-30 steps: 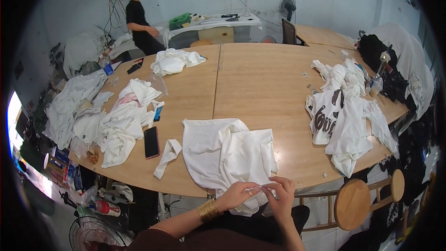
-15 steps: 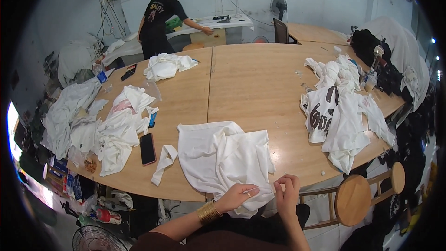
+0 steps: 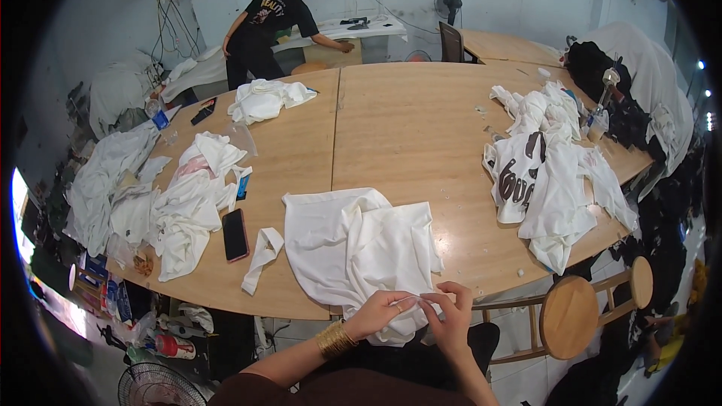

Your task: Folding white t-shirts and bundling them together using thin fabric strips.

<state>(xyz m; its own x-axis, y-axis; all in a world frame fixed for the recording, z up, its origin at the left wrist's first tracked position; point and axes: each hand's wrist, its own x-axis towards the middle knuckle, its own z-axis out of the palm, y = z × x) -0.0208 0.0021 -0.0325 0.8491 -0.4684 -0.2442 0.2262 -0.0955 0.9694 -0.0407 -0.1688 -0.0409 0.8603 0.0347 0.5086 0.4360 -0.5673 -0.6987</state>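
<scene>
A white garment (image 3: 331, 233) lies bunched at the near edge of the wooden table, its lower part hanging over the edge toward my lap. My left hand (image 3: 382, 311), with gold bangles on the wrist, pinches this cloth at its near right part. Right beside it, my right hand (image 3: 450, 314) has its thumb and forefinger pressed together, almost meeting the left fingertips. Whatever lies between the right fingers is too small to make out. Left of the garment are a loose white fabric strip (image 3: 262, 259) and a dark phone (image 3: 235, 234) with a reddish edge.
White clothes are heaped at the left (image 3: 197, 207) and right (image 3: 553, 203) of the wooden table (image 3: 406, 128). Round wooden stools (image 3: 570, 321) stand at the near right, a fan (image 3: 154, 385) at the lower left. Beyond the table a person (image 3: 269, 26) in black leans over a counter.
My right hand has moved left and inward, its fingertips now at those of my left hand. The person at the back has bent further forward, reaching right.
</scene>
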